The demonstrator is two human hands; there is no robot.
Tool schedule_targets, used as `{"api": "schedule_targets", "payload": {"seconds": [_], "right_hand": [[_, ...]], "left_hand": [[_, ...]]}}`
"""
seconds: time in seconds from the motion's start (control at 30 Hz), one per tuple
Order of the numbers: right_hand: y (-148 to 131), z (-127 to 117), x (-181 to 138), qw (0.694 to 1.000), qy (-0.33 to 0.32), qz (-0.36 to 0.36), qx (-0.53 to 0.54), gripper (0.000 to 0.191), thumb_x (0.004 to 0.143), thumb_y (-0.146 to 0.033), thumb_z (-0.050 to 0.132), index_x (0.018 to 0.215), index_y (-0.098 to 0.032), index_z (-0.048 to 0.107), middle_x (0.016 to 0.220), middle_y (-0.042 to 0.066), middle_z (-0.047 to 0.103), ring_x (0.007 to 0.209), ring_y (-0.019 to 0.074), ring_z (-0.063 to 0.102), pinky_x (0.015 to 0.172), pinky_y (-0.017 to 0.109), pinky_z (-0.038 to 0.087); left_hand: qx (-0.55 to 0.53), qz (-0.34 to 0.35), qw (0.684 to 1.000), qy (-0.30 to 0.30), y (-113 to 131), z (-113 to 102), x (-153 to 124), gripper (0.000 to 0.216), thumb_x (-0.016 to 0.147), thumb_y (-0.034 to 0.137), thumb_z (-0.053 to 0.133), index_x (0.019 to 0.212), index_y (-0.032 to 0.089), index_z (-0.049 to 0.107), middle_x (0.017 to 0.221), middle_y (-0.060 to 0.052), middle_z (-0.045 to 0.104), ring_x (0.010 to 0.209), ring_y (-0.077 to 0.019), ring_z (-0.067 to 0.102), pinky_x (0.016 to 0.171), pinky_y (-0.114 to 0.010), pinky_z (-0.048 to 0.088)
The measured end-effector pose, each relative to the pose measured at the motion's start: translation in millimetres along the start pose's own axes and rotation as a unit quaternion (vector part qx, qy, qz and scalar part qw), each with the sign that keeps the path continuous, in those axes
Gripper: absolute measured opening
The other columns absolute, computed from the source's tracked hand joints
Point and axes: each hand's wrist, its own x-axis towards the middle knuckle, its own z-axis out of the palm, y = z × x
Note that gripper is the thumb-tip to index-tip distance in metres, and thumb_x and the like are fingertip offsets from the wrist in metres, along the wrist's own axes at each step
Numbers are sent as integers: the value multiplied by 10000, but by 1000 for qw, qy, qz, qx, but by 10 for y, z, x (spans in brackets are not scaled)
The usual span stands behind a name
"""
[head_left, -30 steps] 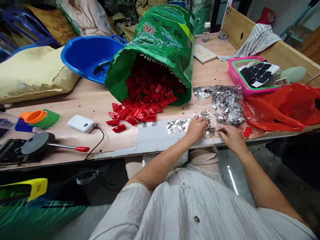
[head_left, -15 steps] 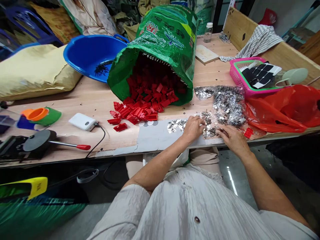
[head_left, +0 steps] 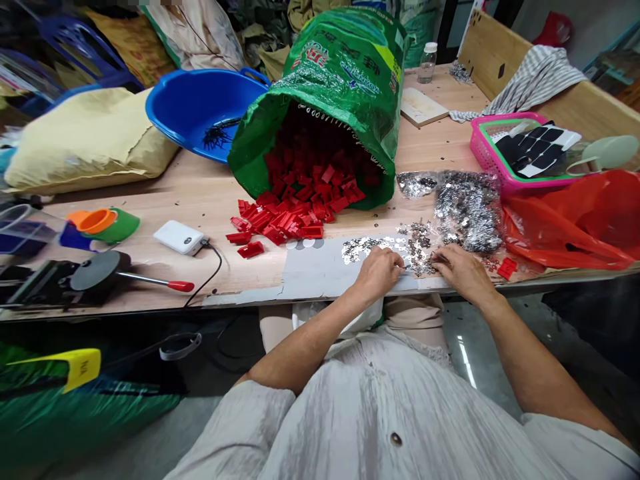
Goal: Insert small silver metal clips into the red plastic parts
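Between fingers of left hand (head_left: 379, 269) and right hand (head_left: 463, 272): scattered small silver metal pieces (head_left: 419, 247). Fingers curled; grip not discernible.

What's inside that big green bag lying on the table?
Lots of small red pieces show in the open mouth of the green bag, some spilling onto the table. Its deeper part is dark and covered by the bag's wall, so I can't tell what's there.
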Motion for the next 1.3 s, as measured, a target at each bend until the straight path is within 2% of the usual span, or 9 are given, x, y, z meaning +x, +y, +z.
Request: {"api": "schedule_targets", "payload": {"seconds": [0.2, 0.4, 0.63, 0.93, 1.17, 1.3], "right_hand": [[7, 10, 17, 999, 5, -21, 28, 70, 905, -259, 563, 935, -224, 616, 996, 66, 643, 920, 226, 616, 779, 333, 466], [-6, 31, 40, 999, 26, -19, 43, 79, 896, -276, 560, 897, -231, 625, 921, 62, 660, 867, 229, 621, 748, 337, 461], [50, 34, 22, 998, 36, -1, 56, 100, 893, -300, 571, 887, -232, 644, 931, 59, 690, 850, 225, 637, 762, 330, 460], [56, 0, 57, 996, 42, 57, 63, 114, 873, -307, 579, 922, -244, 660, 796, 26, 724, 711, 211, 661, 641, 292, 427], [67, -27, 85, 992, 59, 57, 97, 139, 868, -303, 572, 945, -237, 667, 824, 41, 735, 725, 217, 678, 654, 302, 459], [27, -41, 66, 993, 56, 27, 98, 154, 885, -323, 567, 958, -239, 674, 838, 43, 738, 742, 218, 684, 656, 301, 462]], "left_hand": [[43, 15, 999, -13, 19, 34, 31, 246, 851, 114, 501, 843, 193, 735, 894, -50, 708, 905, -212, 595, 910, -354, 440], [82, 32, 996, 24, -6, 80, 63, 248, 899, 138, 482, 855, 159, 725, 875, -74, 712, 876, -213, 613, 908, -375, 423], [100, 59, 992, 46, 13, 118, 47, 206, 914, 185, 534, 1047, 164, 690, 985, -77, 697, 955, -215, 593, 916, -358, 397], [123, 128, 984, 33, 181, 216, 242, 220, 905, 144, 508, 1025, 154, 693, 959, -90, 690, 943, -229, 583, 892, -370, 398], [121, 129, 983, 51, 199, 323, 433, 256, 910, 205, 537, 1126, 141, 658, 985, -106, 679, 952, -240, 576, 881, -367, 410], [118, 142, 981, 52, 213, 373, 526, 214, 929, 240, 511, 1009, 164, 695, 952, -102, 671, 939, -241, 559, 867, -371, 410]]}}
